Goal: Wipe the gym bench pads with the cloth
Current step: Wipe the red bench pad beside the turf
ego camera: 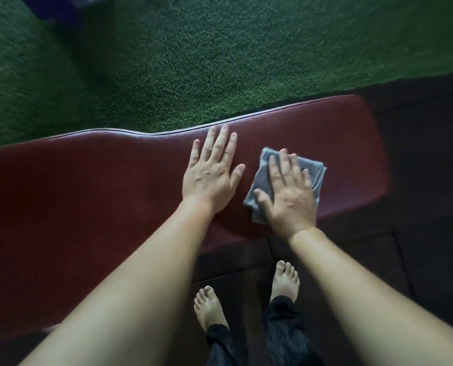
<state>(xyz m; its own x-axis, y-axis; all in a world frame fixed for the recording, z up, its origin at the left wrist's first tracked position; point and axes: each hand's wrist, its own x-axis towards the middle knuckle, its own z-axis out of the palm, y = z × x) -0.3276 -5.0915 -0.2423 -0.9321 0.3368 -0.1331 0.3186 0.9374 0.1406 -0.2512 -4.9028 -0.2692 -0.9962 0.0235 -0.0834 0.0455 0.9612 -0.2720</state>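
looking down past the arms, i see the bare left foot (209,305) and the bare right foot (286,281) under loose black trouser legs (283,328). they are planted on the dark rubber floor tiles (418,180) just beside the near edge of the bench. i read that stance as a way to reach across the full width without leaning.

further out, the right hand (288,196) lies flat on the folded grey microfibre cloth (315,166), fingers straight and slightly spread, palm down. it is not pinching the cloth at all. a flat palm puts weight over the whole fold, so more fabric rubs the surface at once. the cloth sits on the right part of the long maroon vinyl bench pad (88,194), its corners showing around the hand.

just beside it, apart from the cloth, the left hand (210,171) rests bare on the vinyl, fingers straight and fanned, holding nothing. i judge it to be a brace that steadies the body, and perhaps the bench, while the other hand scrubs.

the pad runs far to the left, so most of it lies away from the cloth. i cannot tell from the sheen which parts are already wiped. along its far edge runs a pale piped seam (109,131), where i'd expect grime to collect.

beyond the bench lies green artificial turf flooring (193,62)
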